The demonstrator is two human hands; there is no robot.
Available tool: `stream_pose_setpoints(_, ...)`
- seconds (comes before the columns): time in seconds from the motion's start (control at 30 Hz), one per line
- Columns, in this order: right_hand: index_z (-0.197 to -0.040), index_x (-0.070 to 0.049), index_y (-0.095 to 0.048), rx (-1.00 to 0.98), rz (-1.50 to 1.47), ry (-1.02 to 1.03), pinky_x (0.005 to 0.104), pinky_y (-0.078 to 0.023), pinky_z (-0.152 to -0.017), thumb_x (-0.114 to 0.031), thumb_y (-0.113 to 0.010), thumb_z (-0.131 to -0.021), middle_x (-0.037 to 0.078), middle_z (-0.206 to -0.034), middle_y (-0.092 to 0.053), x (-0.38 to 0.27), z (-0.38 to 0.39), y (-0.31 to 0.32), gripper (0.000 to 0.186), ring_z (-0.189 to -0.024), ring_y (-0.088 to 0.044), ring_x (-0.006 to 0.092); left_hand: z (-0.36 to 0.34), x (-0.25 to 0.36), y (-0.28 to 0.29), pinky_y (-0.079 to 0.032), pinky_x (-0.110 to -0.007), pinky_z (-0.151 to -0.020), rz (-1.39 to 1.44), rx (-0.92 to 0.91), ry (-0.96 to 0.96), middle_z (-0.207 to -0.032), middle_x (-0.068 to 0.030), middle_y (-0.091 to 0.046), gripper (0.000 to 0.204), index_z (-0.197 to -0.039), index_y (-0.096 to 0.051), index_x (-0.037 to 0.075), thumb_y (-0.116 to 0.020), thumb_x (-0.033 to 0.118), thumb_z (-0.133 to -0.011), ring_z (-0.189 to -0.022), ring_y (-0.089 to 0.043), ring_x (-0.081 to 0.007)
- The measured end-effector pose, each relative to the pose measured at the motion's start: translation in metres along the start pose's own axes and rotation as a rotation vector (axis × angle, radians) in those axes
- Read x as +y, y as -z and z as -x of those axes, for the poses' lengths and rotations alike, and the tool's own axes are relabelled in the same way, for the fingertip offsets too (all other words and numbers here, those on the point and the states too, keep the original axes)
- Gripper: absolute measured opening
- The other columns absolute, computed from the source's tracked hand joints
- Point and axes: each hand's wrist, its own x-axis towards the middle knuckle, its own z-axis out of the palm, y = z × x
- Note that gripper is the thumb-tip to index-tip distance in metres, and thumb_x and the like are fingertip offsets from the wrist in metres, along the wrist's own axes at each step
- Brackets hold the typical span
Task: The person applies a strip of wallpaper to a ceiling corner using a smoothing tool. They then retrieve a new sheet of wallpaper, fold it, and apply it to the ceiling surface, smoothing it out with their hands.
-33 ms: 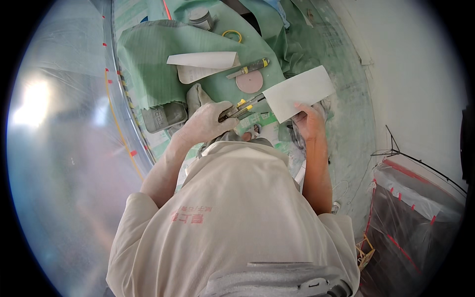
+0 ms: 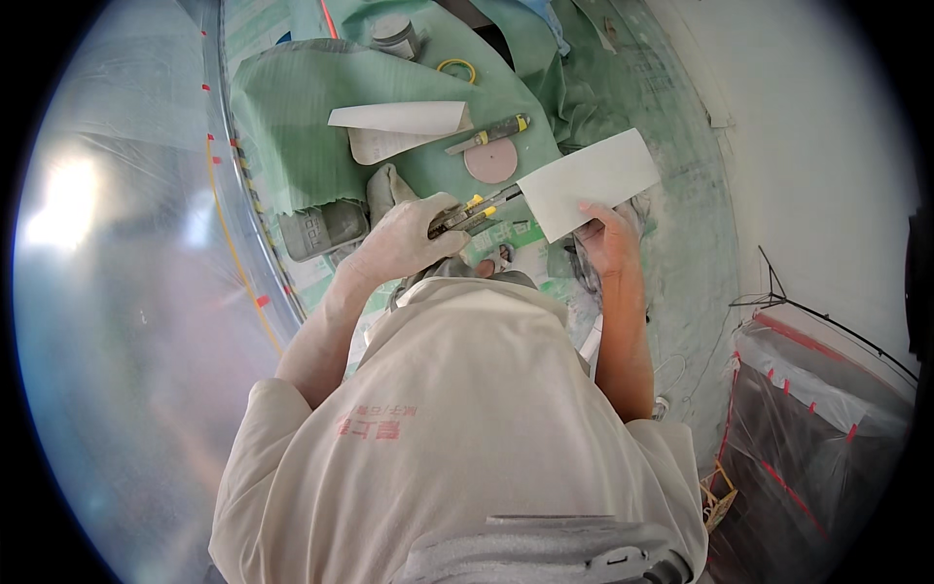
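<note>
My left hand (image 2: pixel 407 237), coated in pale dust, is closed round a slim dark tool with yellow clips (image 2: pixel 477 211); its exact kind is unclear. The tool's far end reaches the left edge of a white rectangular sheet (image 2: pixel 590 183). My right hand (image 2: pixel 613 240) grips that sheet by its lower edge, thumb on top and the other fingers mostly hidden. Beyond my hands, a utility knife (image 2: pixel 498 132) with a yellow end lies partly over a pink round disc (image 2: pixel 490 162). Left of them rests a curled white sheet with a beige underside (image 2: pixel 394 119).
Green sheeting (image 2: pixel 302 122) covers the floor ahead. A grey lidded tub (image 2: pixel 394 37) and a yellow ring (image 2: pixel 457 64) sit farther off. At the left is a grey box-shaped thing (image 2: pixel 323 229). Clear plastic film (image 2: pixel 126 321) hangs left; taped plastic (image 2: pixel 817 438) covers something at right.
</note>
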Motion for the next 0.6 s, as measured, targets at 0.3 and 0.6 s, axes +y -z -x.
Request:
stream_pose_setpoints(0.3,-0.127,0.005,-0.064,-0.036,0.071,-0.028,0.0393,-0.06,-0.09,-0.008,-0.075,-0.086,0.011,-0.118,-0.071,-0.002,0.005,-0.009,0.045,-0.107,-0.07,0.0219,-0.003,0.004,0.007,-0.052,-0.049,-0.074,-0.167,-0.053,0.038,-0.084,-0.0218,-0.071,0.037,-0.112,-0.072,0.002,-0.072,0.031,-0.089,-0.079,-0.067,-0.0408)
stream_pose_setpoints(0.6,-0.129,0.003,-0.064,-0.035,0.114,-0.072,0.0347,-0.061,-0.083,-0.006,-0.076,-0.085,0.01,-0.115,-0.072,-0.021,0.009,-0.01,0.046,-0.097,-0.072,0.02,0.001,0.002,0.027,-0.053,-0.046,-0.075,-0.221,0.011,-0.052,-0.086,-0.0191,-0.073,0.034,-0.113,-0.075,0.003,-0.075,0.024,-0.086,-0.081,-0.067,-0.038)
